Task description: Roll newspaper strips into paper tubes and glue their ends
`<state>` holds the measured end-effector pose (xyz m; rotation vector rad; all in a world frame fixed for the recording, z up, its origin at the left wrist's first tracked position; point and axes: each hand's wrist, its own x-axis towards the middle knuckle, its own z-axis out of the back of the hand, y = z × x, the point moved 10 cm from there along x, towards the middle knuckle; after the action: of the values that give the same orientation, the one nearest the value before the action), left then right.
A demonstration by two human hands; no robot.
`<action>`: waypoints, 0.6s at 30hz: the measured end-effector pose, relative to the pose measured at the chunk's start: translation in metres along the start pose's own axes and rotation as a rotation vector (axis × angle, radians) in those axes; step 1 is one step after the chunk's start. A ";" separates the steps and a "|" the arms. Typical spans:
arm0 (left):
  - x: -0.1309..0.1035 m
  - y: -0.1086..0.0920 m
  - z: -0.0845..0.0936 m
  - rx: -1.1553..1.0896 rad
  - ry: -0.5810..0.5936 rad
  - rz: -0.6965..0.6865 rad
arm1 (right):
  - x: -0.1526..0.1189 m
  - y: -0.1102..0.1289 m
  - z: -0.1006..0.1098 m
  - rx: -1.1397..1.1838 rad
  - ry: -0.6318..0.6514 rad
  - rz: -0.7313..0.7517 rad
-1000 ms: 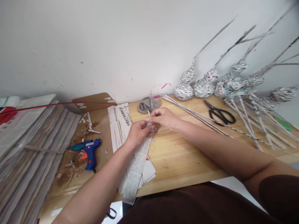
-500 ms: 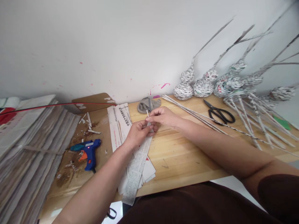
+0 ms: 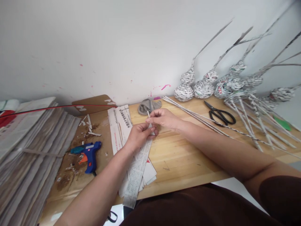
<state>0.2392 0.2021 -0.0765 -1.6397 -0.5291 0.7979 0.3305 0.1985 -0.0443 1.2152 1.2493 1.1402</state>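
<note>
A long newspaper strip (image 3: 137,172) runs from my fingers down past the table's front edge, its upper end narrowing into a thin white tip. My left hand (image 3: 140,135) pinches the strip near that end. Just above and to the right, my right hand (image 3: 162,119) has thumb and forefinger closed on the tip. Both hands nearly touch. Under the strip lie more printed paper strips (image 3: 115,128). A crumpled grey cloth (image 3: 145,106) sits just behind my hands.
Left are a blue glue gun (image 3: 90,157), paper scraps and a tall newspaper stack (image 3: 35,157). Right are black scissors (image 3: 219,114), thin rolled paper sticks (image 3: 188,110) and several woven paper gourd shapes (image 3: 184,91) along the wall. A red-black cord (image 3: 58,106) crosses the back left.
Both hands keep their hold on the strip, with only a very slight shift of the fingers. The view has moved a little.
</note>
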 end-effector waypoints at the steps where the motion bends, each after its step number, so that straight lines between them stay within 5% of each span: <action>1: 0.000 0.000 0.001 -0.001 -0.003 -0.003 | 0.000 0.000 -0.003 -0.010 0.047 -0.004; 10: -0.001 0.006 -0.003 0.027 0.024 0.024 | -0.001 -0.003 0.003 0.071 -0.050 -0.028; 18: -0.002 -0.001 -0.004 0.012 0.016 0.003 | -0.001 -0.007 -0.005 0.060 0.116 -0.100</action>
<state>0.2408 0.1985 -0.0750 -1.6352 -0.5094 0.7880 0.3251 0.1969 -0.0511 1.1304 1.4244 1.1196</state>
